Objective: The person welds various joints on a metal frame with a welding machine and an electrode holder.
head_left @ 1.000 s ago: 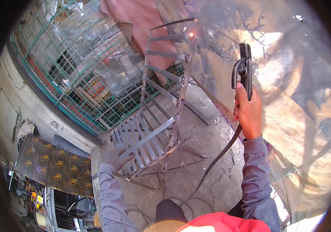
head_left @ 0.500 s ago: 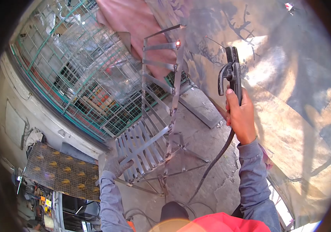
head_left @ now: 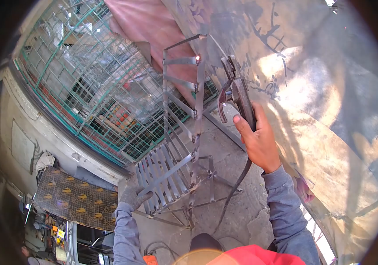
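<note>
My right hand is bare and wrapped round a welding electrode holder. A thin electrode sticks out of its jaws, its end close to the top corner of a metal chair frame. On the frame's upright, a weld spot glows just below that corner. My left hand, in a grey glove, grips the frame at the side of its slatted seat. Flat slats also cross the tall back.
A green wire mesh stands at the left, with a pink sheet beside it. A patterned board lies lower left. The holder's cable trails over the concrete floor. A stained sheet spans the right.
My right hand has moved left and slightly down, bringing the electrode to the frame's top corner. The glow has dimmed slightly. My left hand keeps its place on the frame.
</note>
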Action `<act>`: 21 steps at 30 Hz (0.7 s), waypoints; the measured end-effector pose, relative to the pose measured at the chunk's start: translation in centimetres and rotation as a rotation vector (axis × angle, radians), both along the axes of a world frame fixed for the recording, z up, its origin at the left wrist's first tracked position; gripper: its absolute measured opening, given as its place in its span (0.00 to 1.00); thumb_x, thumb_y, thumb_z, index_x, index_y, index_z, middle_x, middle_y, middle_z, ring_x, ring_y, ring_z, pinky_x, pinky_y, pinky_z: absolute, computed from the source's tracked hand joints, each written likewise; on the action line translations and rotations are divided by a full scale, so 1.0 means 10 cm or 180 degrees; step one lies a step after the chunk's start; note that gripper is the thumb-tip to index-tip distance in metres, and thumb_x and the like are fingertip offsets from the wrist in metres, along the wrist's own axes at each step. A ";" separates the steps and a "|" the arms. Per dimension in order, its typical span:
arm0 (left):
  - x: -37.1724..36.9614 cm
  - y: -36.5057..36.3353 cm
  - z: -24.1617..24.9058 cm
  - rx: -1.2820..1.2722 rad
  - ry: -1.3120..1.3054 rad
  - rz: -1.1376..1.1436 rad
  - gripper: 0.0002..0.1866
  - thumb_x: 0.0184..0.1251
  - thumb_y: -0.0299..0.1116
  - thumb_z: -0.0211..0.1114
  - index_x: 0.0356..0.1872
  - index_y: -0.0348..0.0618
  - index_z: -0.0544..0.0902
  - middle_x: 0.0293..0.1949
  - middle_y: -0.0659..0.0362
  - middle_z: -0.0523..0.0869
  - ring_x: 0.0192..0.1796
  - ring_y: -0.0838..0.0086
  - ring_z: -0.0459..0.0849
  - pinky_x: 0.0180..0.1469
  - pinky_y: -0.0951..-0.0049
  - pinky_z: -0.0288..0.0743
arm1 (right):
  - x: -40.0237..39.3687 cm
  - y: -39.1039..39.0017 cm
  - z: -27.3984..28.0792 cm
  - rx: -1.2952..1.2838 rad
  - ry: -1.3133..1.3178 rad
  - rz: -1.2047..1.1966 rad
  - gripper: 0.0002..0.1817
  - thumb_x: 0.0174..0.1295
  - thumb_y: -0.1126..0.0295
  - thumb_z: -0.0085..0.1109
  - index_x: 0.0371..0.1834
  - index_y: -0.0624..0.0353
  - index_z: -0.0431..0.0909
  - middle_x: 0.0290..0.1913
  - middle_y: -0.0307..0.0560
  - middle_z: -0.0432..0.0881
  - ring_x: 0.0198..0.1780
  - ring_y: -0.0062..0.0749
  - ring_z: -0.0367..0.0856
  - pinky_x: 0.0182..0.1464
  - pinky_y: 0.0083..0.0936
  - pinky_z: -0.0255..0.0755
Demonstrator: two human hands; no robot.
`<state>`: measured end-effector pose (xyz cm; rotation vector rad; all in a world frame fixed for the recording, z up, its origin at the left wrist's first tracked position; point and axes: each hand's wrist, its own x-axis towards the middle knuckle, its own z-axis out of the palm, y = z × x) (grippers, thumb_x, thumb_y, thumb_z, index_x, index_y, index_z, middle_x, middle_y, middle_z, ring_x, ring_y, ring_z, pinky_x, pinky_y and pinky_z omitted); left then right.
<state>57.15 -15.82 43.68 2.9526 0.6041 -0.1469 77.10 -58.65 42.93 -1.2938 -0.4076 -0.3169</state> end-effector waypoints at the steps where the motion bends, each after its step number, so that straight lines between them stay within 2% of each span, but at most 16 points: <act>1: 0.01 -0.02 0.01 0.0005 0.0000 0.0011 0.29 0.62 0.62 0.70 0.53 0.50 0.90 0.41 0.47 0.91 0.47 0.53 0.89 0.53 0.58 0.78 | 0.00 -0.02 0.02 0.0009 0.0129 0.0048 0.25 0.75 0.59 0.61 0.66 0.64 0.71 0.41 0.42 0.81 0.40 0.23 0.76 0.47 0.24 0.73; 7: 0.01 -0.09 0.03 0.0129 -0.0013 0.0087 0.28 0.63 0.61 0.70 0.51 0.50 0.91 0.39 0.47 0.92 0.44 0.53 0.90 0.51 0.58 0.80 | 0.12 -0.09 -0.03 0.0191 0.0166 0.0110 0.24 0.75 0.60 0.60 0.66 0.65 0.71 0.44 0.42 0.83 0.44 0.22 0.76 0.50 0.23 0.72; 9: 0.03 -0.16 0.05 0.0370 0.0015 0.0095 0.24 0.62 0.56 0.72 0.50 0.49 0.91 0.40 0.49 0.92 0.44 0.57 0.91 0.51 0.60 0.81 | 0.16 -0.12 -0.07 0.0195 0.0208 0.0072 0.24 0.76 0.60 0.60 0.66 0.65 0.71 0.44 0.42 0.82 0.45 0.23 0.76 0.51 0.24 0.72; 10: 0.02 -0.18 0.04 0.0394 0.0020 0.0116 0.24 0.62 0.56 0.72 0.50 0.49 0.91 0.40 0.49 0.92 0.44 0.57 0.91 0.51 0.60 0.81 | 0.19 -0.14 -0.10 0.0124 0.0187 -0.0008 0.25 0.75 0.59 0.60 0.67 0.65 0.71 0.41 0.40 0.80 0.40 0.21 0.76 0.45 0.23 0.73; 11: 0.03 -0.19 0.03 0.0317 -0.0061 0.0174 0.24 0.62 0.55 0.72 0.49 0.49 0.91 0.39 0.49 0.92 0.43 0.56 0.90 0.50 0.60 0.81 | 0.19 -0.16 -0.09 0.0160 0.0179 0.0010 0.25 0.75 0.59 0.60 0.67 0.65 0.71 0.41 0.40 0.80 0.40 0.21 0.76 0.45 0.23 0.73; 13: 0.01 -0.18 0.02 0.0282 -0.0144 0.0248 0.23 0.62 0.55 0.72 0.47 0.48 0.91 0.39 0.49 0.91 0.43 0.55 0.90 0.49 0.60 0.81 | 0.17 -0.25 -0.05 0.0164 0.0646 0.0264 0.25 0.75 0.57 0.60 0.66 0.65 0.71 0.36 0.37 0.77 0.33 0.18 0.73 0.36 0.22 0.70; 14: 0.00 -0.17 -0.01 0.0406 -0.0210 0.0254 0.23 0.62 0.55 0.73 0.46 0.48 0.91 0.38 0.49 0.91 0.43 0.54 0.90 0.48 0.59 0.81 | 0.19 -0.25 -0.08 0.0284 0.0604 0.0274 0.25 0.74 0.57 0.60 0.65 0.65 0.72 0.32 0.36 0.75 0.28 0.17 0.69 0.30 0.22 0.66; 19: -0.01 -0.11 -0.09 0.0656 -0.0231 0.0366 0.23 0.62 0.56 0.72 0.46 0.48 0.91 0.38 0.47 0.91 0.44 0.53 0.90 0.48 0.58 0.81 | 0.31 -0.35 -0.17 0.0302 0.0603 0.0335 0.24 0.73 0.58 0.60 0.63 0.65 0.72 0.32 0.37 0.74 0.28 0.18 0.69 0.31 0.23 0.66; 21: 0.02 -0.12 -0.06 0.0645 0.0023 0.0448 0.24 0.63 0.57 0.71 0.46 0.47 0.91 0.38 0.46 0.90 0.44 0.52 0.90 0.48 0.58 0.80 | 0.39 -0.39 -0.22 0.0274 0.0573 0.0388 0.25 0.73 0.58 0.61 0.63 0.66 0.73 0.32 0.37 0.75 0.29 0.18 0.70 0.33 0.23 0.66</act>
